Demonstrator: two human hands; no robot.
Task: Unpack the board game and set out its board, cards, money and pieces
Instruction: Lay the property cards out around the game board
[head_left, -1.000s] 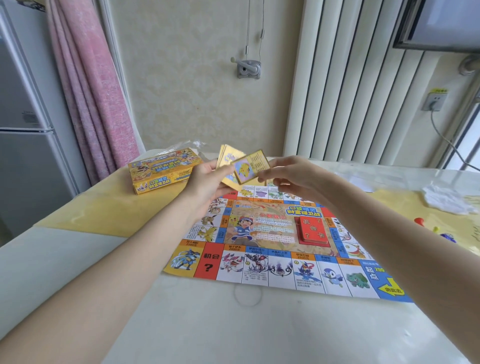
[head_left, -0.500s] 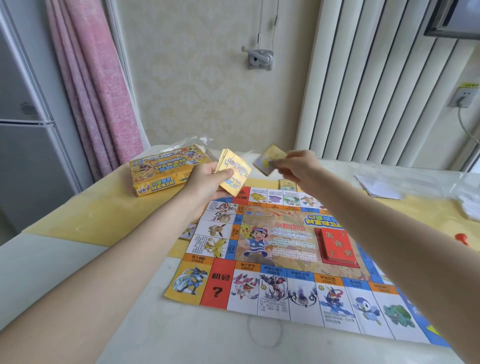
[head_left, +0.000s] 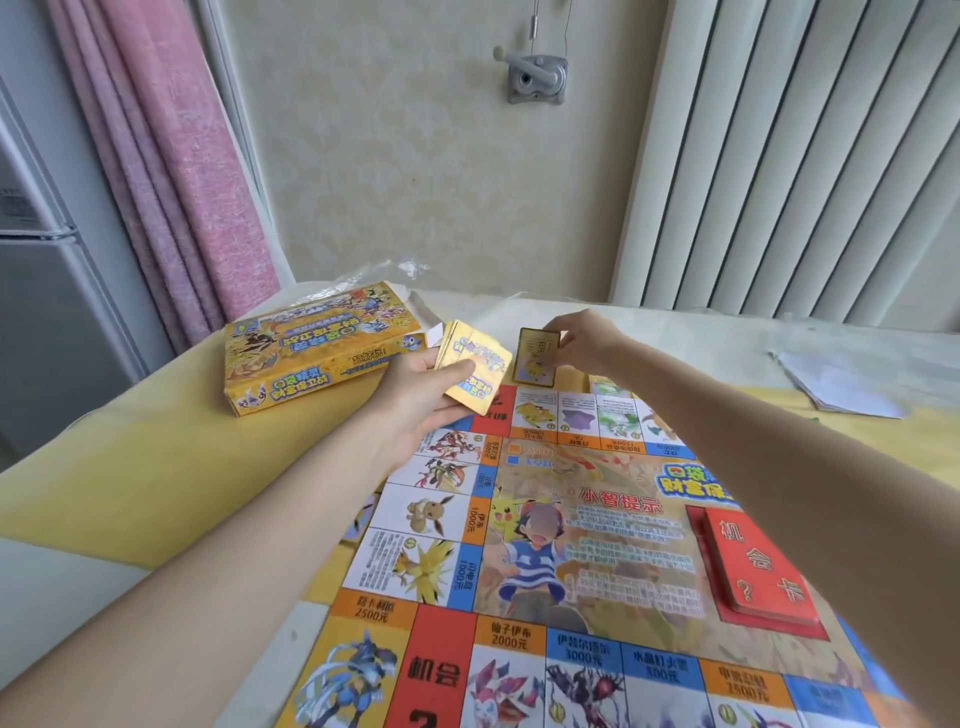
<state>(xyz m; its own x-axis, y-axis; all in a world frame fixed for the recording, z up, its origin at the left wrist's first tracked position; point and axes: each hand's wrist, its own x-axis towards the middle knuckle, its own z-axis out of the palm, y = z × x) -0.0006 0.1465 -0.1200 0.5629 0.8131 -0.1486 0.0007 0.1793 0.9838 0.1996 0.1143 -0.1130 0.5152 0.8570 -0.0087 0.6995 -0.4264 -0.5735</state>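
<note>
Left hand (head_left: 421, 387), arm extended, grips a fanned stack of yellow cards (head_left: 471, 366) above the far left corner of the game board (head_left: 561, 545). Right hand (head_left: 584, 340) pinches one card (head_left: 537, 356) upright at the board's far edge, possibly touching it. On the board, a red card deck (head_left: 753, 564) reads "机会卡"; the yellow game box (head_left: 317, 348) lies left of the board

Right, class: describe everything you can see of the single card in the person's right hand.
The single card is a small rectangle with a dark gold border, text above and a yellow figure below. It stands upright, face to the camera, over the board's far edge. The right hand pinches its right edge; nothing else clearly touches it.
</note>
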